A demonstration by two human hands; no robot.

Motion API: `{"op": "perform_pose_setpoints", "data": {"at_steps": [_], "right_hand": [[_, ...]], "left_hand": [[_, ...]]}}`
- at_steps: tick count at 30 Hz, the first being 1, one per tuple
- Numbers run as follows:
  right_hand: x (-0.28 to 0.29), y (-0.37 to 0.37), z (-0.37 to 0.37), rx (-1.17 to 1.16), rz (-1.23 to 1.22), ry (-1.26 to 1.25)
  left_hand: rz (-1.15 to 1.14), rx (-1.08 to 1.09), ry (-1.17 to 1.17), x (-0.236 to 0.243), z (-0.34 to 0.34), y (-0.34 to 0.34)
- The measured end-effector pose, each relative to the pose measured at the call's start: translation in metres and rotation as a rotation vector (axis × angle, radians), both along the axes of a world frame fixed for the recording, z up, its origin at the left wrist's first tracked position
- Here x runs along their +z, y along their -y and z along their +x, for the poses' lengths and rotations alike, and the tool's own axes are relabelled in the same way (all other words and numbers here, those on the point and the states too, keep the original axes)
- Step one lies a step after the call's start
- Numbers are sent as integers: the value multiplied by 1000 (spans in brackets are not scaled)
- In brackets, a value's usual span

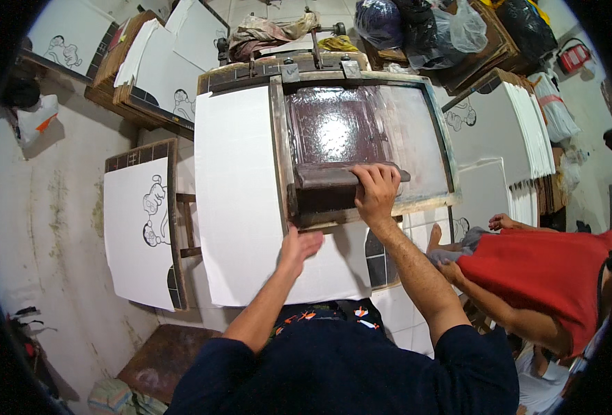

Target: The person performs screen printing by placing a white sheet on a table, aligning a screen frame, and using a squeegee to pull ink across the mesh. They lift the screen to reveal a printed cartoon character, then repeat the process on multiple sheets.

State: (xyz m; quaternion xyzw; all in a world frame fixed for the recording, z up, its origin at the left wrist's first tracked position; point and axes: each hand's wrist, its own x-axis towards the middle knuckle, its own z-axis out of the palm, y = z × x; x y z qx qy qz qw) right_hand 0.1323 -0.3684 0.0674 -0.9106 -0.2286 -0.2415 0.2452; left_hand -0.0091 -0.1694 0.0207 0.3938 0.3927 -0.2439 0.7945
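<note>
My right hand point(376, 192) is closed over the dark handle of a wide squeegee point(325, 176). The squeegee lies across the near part of a screen-printing frame point(278, 131), whose mesh carries glossy dark ink point(333, 128). Just outside the frame's near left corner, my left hand point(299, 250) is open, fingers stretched toward the right, holding nothing. Beneath the frame, a large white sheet point(237, 194) lies on the printing board and sticks out to the left and toward me. Two metal hinge clamps point(351, 69) hold the frame's far edge.
Boards with white printed sheets stand at left point(136, 235) and far left. A stack of sheets point(527, 124) is at right. A person in a red shirt point(534, 283) sits close on my right. Black and clear plastic bags point(451, 34) lie on cardboard behind; a brown stool point(164, 363) is lower left.
</note>
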Motion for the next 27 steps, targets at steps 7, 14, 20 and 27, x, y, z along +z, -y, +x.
{"op": "perform_pose_setpoints", "data": {"at_steps": [7,14,20,27], "right_hand": [[-47,-24,152,63,-71,34],[-71,-66,266,68,-100,221],[-72,-65,288,45,-298,101],[-48,-38,183,70,-398,-174]], "left_hand": [[1711,-550,596,-30,-14,-8],[1753,-551,680,-68,-14,-11],[1723,-565,670,-67,-18,-10],[1725,-548,703,-65,-15,-10]]}}
